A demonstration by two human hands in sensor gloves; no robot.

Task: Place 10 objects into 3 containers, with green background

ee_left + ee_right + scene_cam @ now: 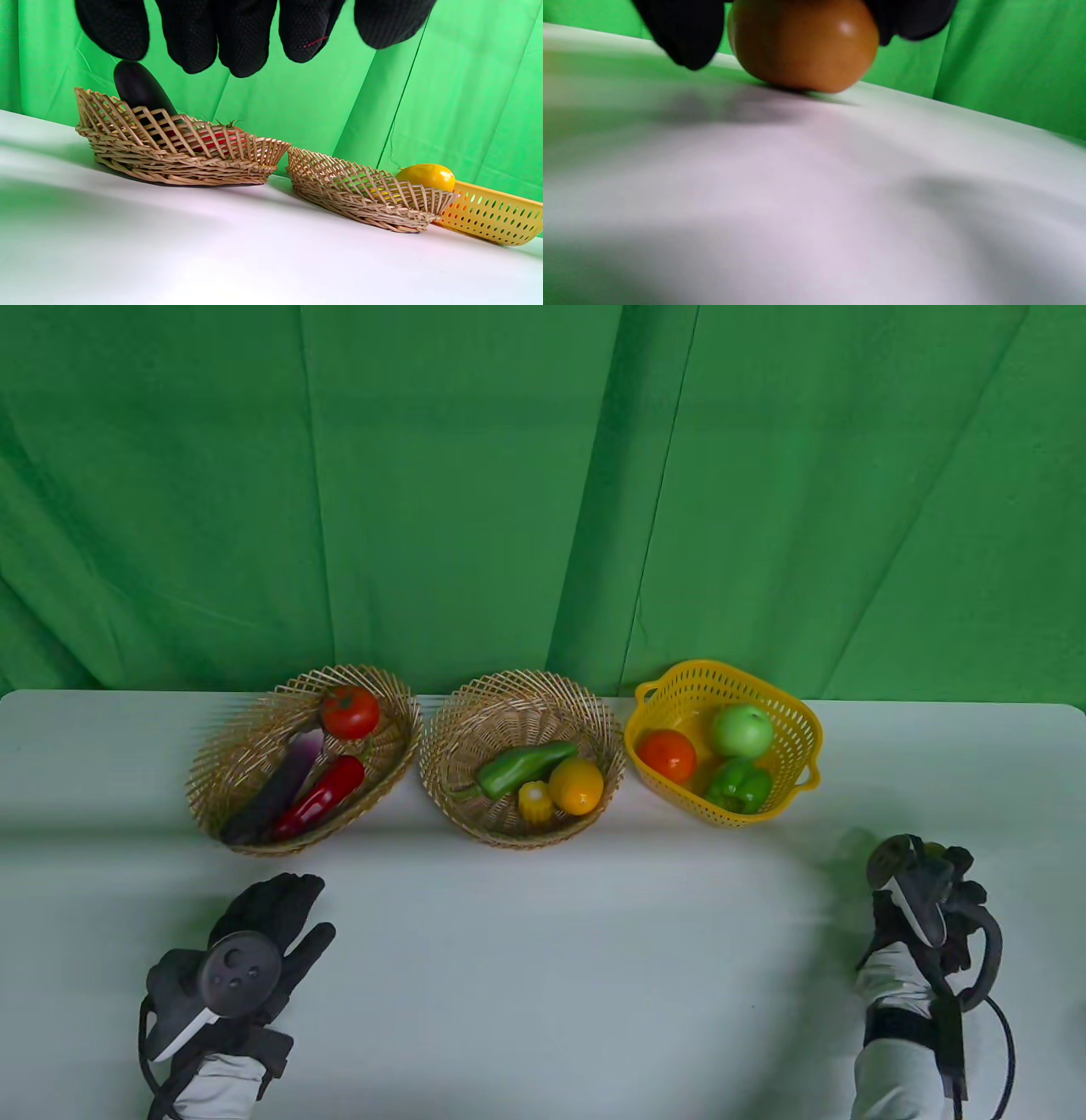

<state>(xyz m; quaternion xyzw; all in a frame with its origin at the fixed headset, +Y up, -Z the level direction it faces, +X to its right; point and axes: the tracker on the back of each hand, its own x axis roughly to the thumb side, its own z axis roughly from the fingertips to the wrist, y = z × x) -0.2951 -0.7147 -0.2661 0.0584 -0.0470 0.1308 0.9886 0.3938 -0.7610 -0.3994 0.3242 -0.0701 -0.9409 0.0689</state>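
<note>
Green backdrop hung behind; right hand [925, 899] at four o'clock clamped fingers on an orange ball [802, 44], left hand [263, 937] lay spread, empty

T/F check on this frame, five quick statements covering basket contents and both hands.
1. The yellow plastic basket holds three items. True.
2. The dark purple eggplant lies in the middle round wicker basket. False: it lies in the left oval wicker basket.
3. The right hand grips an orange round fruit. True.
4. The left hand holds the long red chili pepper. False: it holds nothing; the pepper lies in the left basket.
5. The green apple is in the left basket. False: it is in the yellow basket.
</note>
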